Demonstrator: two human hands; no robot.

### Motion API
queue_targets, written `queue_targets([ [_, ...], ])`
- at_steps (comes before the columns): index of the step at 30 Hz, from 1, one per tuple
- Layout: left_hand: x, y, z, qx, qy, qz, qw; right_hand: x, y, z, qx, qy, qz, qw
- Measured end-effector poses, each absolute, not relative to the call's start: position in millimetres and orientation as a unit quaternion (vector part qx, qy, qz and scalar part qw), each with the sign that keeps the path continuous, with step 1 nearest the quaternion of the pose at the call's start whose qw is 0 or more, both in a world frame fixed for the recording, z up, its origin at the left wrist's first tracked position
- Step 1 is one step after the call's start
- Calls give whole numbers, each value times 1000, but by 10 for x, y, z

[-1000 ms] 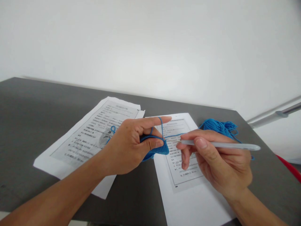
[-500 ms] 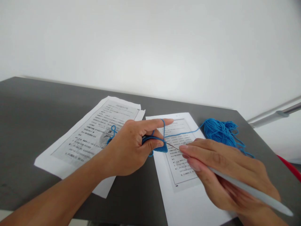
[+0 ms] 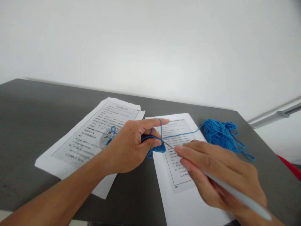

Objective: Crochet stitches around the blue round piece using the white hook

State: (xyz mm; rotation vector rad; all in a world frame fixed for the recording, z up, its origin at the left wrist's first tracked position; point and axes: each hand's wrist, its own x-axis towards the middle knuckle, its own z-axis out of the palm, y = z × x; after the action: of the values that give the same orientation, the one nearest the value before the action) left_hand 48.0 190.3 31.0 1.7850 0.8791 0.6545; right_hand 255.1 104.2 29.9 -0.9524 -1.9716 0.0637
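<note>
Blue, tightly worked yarn fabric (image 3: 160,147), a small piece, sits pinched between thumb and fingers of the left hand (image 3: 129,147), seen from the head camera above a dark grey table (image 3: 138,194). A thin blue yarn strand (image 3: 180,135) loops over that hand's extended index finger and leads right to a loose blue yarn skein (image 3: 217,133). The right hand (image 3: 218,172) grasps a slim hook with a pale grey handle (image 3: 237,194), gripping it like a pen. The hook's long axis slants from the handle end at lower right up to the fabric's near-right edge, just beside the left thumb; whether its tip is inside a stitch cannot be told. The left hand touches the fabric; the right is just apart, to its right. Two printed white paper sheets lie beneath.
</note>
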Motion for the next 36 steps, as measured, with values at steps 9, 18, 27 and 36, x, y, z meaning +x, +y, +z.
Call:
queue_targets([
  [9,455,1899,321,724,337,271,538,2571,1093,233,-391,-683,206,582],
  [18,479,1916,299,706,338,290,551,2522,1207,137,-398,-462,476,634],
  [27,461,1948,322,669,347,247,609,2718,1238,200,-336,-701,271,568],
  [36,448,1948,299,647,325,215,655,2763,1217,327,-327,-758,225,517],
])
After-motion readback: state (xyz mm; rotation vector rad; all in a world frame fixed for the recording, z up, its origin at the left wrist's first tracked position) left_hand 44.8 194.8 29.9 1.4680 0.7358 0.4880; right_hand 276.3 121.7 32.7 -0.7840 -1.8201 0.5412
